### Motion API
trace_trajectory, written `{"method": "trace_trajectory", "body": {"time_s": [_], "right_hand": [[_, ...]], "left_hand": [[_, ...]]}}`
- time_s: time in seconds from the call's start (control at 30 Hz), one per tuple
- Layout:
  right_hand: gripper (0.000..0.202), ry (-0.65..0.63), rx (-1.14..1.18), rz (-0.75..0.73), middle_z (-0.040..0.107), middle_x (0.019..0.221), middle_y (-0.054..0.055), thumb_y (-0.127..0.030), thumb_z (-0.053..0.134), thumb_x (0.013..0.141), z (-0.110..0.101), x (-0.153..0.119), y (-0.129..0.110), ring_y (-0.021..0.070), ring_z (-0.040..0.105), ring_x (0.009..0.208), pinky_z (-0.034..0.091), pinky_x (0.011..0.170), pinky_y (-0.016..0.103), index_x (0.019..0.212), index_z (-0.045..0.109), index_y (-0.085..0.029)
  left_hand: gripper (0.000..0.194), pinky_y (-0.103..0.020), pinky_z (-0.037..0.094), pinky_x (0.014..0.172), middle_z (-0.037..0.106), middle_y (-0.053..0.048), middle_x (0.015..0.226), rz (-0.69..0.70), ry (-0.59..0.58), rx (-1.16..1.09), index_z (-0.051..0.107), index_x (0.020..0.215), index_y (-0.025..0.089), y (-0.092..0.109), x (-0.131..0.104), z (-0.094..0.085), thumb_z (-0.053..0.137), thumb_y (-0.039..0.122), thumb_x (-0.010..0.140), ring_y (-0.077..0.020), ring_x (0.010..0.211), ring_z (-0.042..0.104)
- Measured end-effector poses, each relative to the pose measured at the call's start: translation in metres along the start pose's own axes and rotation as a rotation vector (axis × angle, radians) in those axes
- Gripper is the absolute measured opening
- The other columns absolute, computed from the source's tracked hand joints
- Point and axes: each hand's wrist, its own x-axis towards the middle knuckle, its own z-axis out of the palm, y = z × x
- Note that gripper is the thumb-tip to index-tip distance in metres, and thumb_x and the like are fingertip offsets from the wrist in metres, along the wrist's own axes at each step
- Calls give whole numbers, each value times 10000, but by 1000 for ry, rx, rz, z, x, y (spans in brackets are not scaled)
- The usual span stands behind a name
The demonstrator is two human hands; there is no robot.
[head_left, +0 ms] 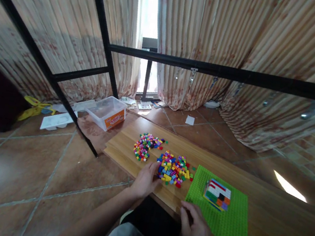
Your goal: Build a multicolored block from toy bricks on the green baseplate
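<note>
On the wooden table, my left hand (146, 179) touches the near left edge of a pile of colourful bricks (171, 171); its fingers are bent, and what they hold, if anything, is too small to tell. My right hand (193, 224) is near the table's front edge, at the lower left of the green baseplate (233, 221). Its thumb and index finger are close together, with nothing clearly visible between them. A block built of white, red, green, orange and other bricks (217, 194) stands on the baseplate. Farther left lies a second pile of small bricks (143, 148).
A clear plastic box (106, 113) with an orange label sits on the tiled floor beyond the table's left end. Black metal bars (232, 73) cross above. White trays (58, 120), a yellow item (34, 108) and papers lie on the floor. Curtains hang behind.
</note>
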Motion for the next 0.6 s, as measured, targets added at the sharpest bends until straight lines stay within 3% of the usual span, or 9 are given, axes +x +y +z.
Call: {"method": "trace_trajectory", "body": {"time_s": [0.23, 0.4, 0.6], "right_hand": [[235, -100, -136, -136, 648, 1005, 80, -259, 460, 911, 27, 48, -11, 220, 619, 921, 516, 832, 404, 1037, 650, -202], [240, -74, -290, -245, 608, 965, 93, -197, 471, 876, 47, 67, -11, 236, 590, 905, 507, 818, 410, 1033, 653, -185], [185, -119, -311, -175, 599, 983, 95, -229, 487, 869, 49, 72, -7, 235, 578, 909, 492, 815, 389, 947, 650, -189]], "left_hand": [[611, -411, 490, 946, 601, -76, 1163, 72, -55, -53, 455, 1322, 203, -9, 6, -3, 664, 207, 748, -233, 1066, 578], [643, -435, 454, 992, 607, -79, 1184, 85, -72, -60, 463, 1323, 209, -11, 7, -5, 687, 196, 720, -252, 1112, 559], [616, -435, 451, 997, 605, -78, 1200, 109, -67, -77, 494, 1286, 218, -12, 8, -4, 692, 185, 703, -262, 1128, 553]]}}
